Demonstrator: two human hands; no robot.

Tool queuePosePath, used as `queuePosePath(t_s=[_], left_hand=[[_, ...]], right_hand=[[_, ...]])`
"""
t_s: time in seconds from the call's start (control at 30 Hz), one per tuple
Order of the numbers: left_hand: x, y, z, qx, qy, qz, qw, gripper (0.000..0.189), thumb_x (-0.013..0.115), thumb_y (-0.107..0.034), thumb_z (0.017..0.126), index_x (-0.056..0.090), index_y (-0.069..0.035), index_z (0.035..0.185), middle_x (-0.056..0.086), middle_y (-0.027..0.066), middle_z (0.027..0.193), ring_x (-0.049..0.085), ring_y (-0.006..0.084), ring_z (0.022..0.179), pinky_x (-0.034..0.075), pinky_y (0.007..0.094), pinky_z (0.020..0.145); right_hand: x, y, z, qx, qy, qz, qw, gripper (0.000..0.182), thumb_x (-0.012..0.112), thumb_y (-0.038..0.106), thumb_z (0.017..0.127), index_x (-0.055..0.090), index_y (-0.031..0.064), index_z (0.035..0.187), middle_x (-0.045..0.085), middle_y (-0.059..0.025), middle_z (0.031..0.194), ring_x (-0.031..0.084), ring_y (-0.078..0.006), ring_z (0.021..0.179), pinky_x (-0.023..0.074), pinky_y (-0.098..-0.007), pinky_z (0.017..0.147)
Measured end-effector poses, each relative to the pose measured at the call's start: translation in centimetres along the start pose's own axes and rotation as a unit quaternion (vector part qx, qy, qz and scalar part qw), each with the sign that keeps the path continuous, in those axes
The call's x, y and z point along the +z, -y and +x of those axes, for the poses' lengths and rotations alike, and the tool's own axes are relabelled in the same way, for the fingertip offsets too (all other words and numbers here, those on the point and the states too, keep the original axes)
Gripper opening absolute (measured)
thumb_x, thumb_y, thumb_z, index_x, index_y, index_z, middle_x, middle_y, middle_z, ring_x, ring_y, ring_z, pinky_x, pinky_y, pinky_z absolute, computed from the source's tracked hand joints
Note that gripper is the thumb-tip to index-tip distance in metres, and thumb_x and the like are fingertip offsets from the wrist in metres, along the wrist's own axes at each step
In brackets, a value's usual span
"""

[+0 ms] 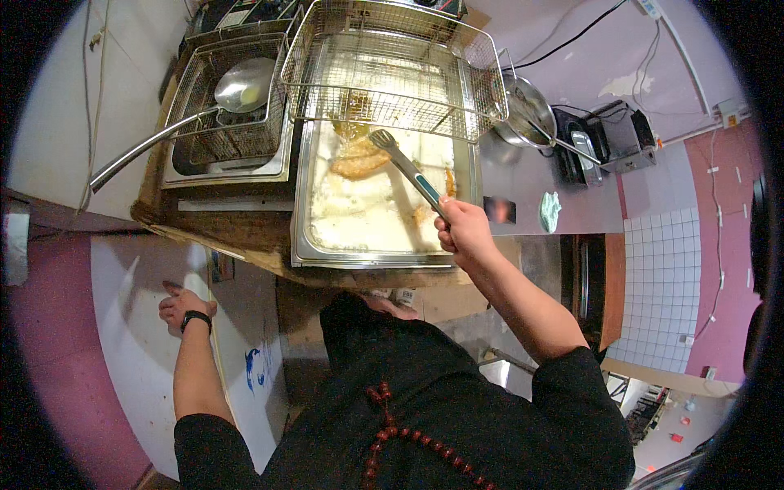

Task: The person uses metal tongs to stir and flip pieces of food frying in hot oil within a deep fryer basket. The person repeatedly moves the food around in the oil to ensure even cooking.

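My right hand (463,229) grips metal food tongs (411,170) with green inlays on the handle. Their slotted tip lies at a golden-brown fried piece of food (361,164) in a large rectangular steel fryer vat (373,258) of foaming pale oil. Whether the tips hold the piece I cannot tell. More browned pieces show at the vat's right side. A wire fry basket (398,113) sits across the far part of the vat. My left hand (185,306), with a black band on the wrist, rests fingers apart on a white panel (144,361) at the left, holding nothing.
Left of the vat, a steel ladle (245,86) lies over a smaller wire basket (236,141) in a second fryer (229,177). To the right stand a steel pot (530,113) with a long-handled utensil, a dark phone-like object (500,209) and a pale green cloth (550,212).
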State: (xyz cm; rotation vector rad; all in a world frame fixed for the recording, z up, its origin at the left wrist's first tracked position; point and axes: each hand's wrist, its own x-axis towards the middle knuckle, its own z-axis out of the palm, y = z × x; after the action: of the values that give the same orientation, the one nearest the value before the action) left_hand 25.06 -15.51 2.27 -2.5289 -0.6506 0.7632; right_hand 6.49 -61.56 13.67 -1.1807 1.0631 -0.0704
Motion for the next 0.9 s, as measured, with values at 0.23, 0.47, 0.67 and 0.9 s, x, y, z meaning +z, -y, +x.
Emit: queuePosePath(t_s=[0.23,0.47,0.67,0.9], left_hand=[[0.5,0.2,0.5,0.021,-0.010,-0.046,0.999,0.146,0.095,-0.047,0.067,-0.007,-0.002,0.161,0.023,0.0451,0.155,0.030,0.0574,0.144,0.029,0.0593,0.119],[0.9,0.3,1.0,0.032,-0.013,-0.024,0.999,0.146,0.093,-0.046,0.069,-0.010,-0.003,0.162,0.023,0.0475,0.153,0.032,0.0589,0.142,0.028,0.0604,0.118],[1.2,0.4,1.1,0.019,-0.032,-0.022,0.999,0.144,0.093,-0.045,0.068,-0.006,0.000,0.162,0.022,0.0471,0.154,0.029,0.0586,0.144,0.025,0.0586,0.121],[1.2,0.7,1.1,0.021,-0.004,-0.035,0.999,0.148,0.093,-0.049,0.067,-0.010,0.000,0.161,0.021,0.0457,0.156,0.029,0.0574,0.145,0.022,0.0575,0.123]], right_hand=[[-2.2,-1.3,-0.9,0.023,0.013,0.009,1.000,0.027,0.056,0.029,0.106,0.061,0.0028,0.100,0.052,0.0000,0.068,0.040,-0.0064,0.047,0.0291,-0.0248,0.040],[0.8,-1.0,3.6,-0.005,0.030,0.056,0.998,0.029,0.060,0.031,0.104,0.059,0.0054,0.089,0.055,-0.0008,0.067,0.044,-0.0087,0.047,0.0323,-0.0271,0.041],[4.7,-0.2,6.7,-0.022,0.004,0.138,0.990,0.028,0.056,0.030,0.106,0.052,0.0069,0.090,0.052,-0.0007,0.069,0.041,-0.0085,0.048,0.0304,-0.0263,0.042],[2.3,-1.4,2.5,-0.035,-0.010,0.050,0.998,0.033,0.052,0.034,0.108,0.048,0.0064,0.090,0.049,-0.0016,0.069,0.039,-0.0106,0.046,0.0299,-0.0290,0.040]])
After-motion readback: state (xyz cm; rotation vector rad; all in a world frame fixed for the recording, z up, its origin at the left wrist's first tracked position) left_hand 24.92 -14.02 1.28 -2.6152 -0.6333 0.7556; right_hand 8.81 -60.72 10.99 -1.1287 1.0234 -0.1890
